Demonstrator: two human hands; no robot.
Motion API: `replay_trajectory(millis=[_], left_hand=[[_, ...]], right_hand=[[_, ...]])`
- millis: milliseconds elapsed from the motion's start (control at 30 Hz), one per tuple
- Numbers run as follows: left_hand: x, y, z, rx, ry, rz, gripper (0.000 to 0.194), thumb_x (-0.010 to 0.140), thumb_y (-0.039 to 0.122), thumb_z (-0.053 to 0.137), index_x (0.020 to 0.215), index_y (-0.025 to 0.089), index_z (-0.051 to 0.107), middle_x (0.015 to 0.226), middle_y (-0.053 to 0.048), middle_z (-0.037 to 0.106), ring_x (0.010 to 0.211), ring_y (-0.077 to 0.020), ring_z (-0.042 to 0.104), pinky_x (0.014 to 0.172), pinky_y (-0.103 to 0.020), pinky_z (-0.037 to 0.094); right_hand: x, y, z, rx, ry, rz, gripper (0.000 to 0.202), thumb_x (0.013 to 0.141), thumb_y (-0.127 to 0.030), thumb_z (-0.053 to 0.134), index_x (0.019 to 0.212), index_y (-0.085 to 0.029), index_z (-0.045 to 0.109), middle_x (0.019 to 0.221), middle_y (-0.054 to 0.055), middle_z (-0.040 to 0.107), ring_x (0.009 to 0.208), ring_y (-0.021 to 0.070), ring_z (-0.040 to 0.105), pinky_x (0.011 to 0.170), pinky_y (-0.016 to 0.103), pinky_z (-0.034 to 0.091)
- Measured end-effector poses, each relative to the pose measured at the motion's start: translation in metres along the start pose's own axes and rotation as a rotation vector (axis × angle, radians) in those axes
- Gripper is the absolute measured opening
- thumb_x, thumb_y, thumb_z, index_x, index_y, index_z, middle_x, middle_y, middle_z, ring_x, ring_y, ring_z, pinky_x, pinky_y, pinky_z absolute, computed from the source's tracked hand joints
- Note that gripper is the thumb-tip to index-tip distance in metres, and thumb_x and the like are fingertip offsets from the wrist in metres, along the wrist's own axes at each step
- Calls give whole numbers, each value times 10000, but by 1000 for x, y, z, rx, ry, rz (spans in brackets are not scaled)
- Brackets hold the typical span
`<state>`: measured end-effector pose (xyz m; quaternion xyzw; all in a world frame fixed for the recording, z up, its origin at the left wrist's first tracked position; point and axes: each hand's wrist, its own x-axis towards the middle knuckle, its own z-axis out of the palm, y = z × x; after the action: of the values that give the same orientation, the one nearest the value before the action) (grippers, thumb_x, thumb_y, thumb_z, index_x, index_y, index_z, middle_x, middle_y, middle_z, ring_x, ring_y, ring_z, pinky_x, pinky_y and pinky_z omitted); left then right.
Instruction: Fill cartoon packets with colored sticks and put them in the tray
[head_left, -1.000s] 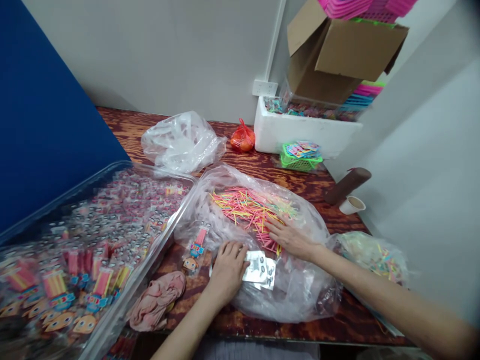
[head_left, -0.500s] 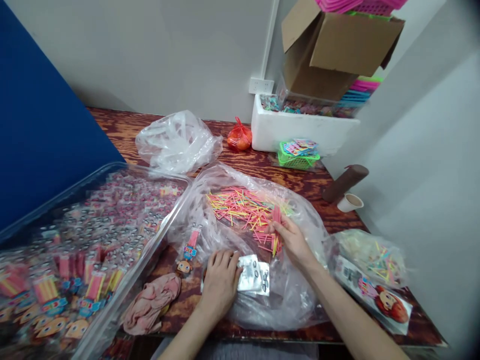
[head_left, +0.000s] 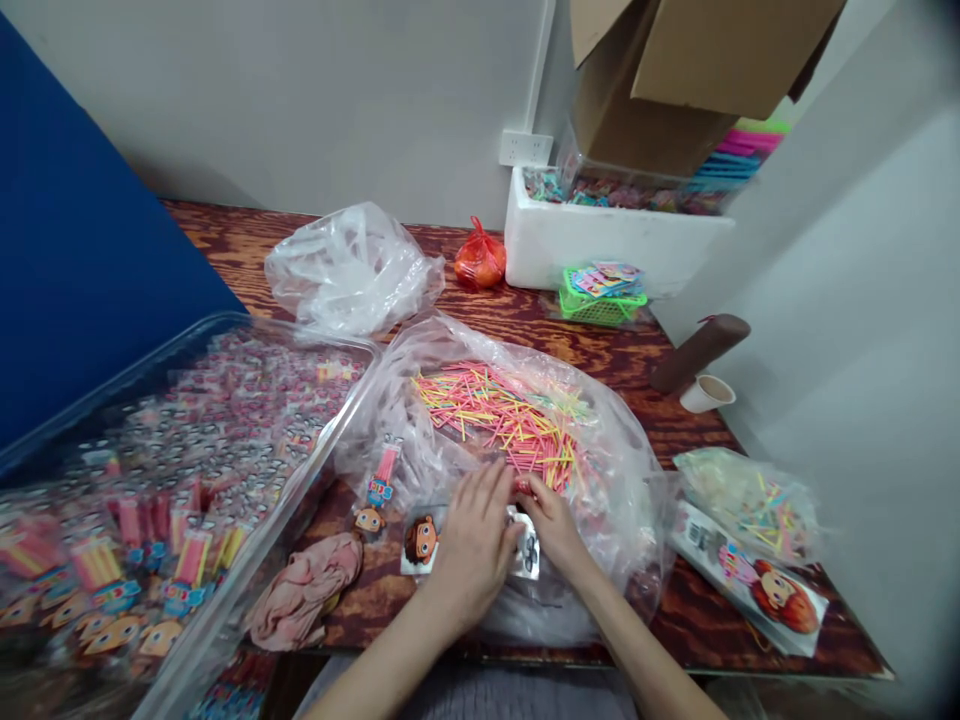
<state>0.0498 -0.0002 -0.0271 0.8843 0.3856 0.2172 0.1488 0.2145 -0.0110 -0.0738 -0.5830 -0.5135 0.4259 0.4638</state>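
A flat stack of printed packets (head_left: 422, 540), silver with a cartoon face, lies on clear plastic near the table's front edge. My left hand (head_left: 474, 540) covers its middle, fingers stretched forward, palm down. Beside it, my right hand (head_left: 553, 525) is closed on a small bundle of pink sticks (head_left: 522, 484), mostly hidden by the fingers. The two hands touch or nearly touch at the fingertips. Loose pink and yellow sticks (head_left: 502, 410) are heaped on the plastic bag (head_left: 630, 480) just beyond. A filled packet (head_left: 380, 487) lies to the left.
A clear bin (head_left: 300, 500) of filled packets stands at left, with a pink cloth (head_left: 307, 590) beside it. Farther back are a crumpled bag (head_left: 352, 270), a red bag (head_left: 480, 258), a green basket (head_left: 600, 308) and a foam box (head_left: 615, 240). A paper cup (head_left: 706, 394) stands right.
My right hand has brought the pink sticks from the heap down and left to the packets. My left hand has shifted right over the packets, exposing the printed face. The view has tilted slightly downward.
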Motion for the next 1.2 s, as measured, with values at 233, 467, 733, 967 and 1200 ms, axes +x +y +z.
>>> replay_trajectory(millis=[233,467,733,967,1200], left_hand=[[-1,-3,3,-184,-3,-4,517,982,237,392,1483,188,275,1536,-136,353,1401,-224,352,1101,-416,372],[-18,-29,-16,-14,-170,-115,348,809,262,696,1136,222,583,1110,-78,604,1055,-279,537,909,-451,443],[-10,-39,-11,-150,-75,-294,167,799,181,666,852,202,509,895,-25,582,886,-224,551,755,-336,426],[-2,-52,-15,-230,-72,-260,139,871,145,556,744,198,533,774,-15,583,759,-187,575,667,-287,411],[-10,-52,-8,-114,30,-146,253,956,184,420,813,186,629,830,-57,608,799,-192,591,705,-294,455]], right_hand=[[-5,1,0,-49,-11,-49,168,901,-262,482,916,-218,643,886,27,672,827,202,612,758,305,470],[-6,-11,-2,-21,-20,-11,200,927,-279,490,898,-212,675,889,31,680,840,196,630,755,292,455],[-6,-7,-2,10,-17,-23,206,925,-313,503,894,-221,684,887,41,692,853,213,647,770,314,486],[-5,-5,-3,-55,-5,-40,228,924,-324,478,903,-223,681,878,41,691,838,213,635,752,311,480],[-8,-6,1,-23,12,-29,204,918,-313,482,873,-219,657,870,41,685,839,207,635,758,314,482]])
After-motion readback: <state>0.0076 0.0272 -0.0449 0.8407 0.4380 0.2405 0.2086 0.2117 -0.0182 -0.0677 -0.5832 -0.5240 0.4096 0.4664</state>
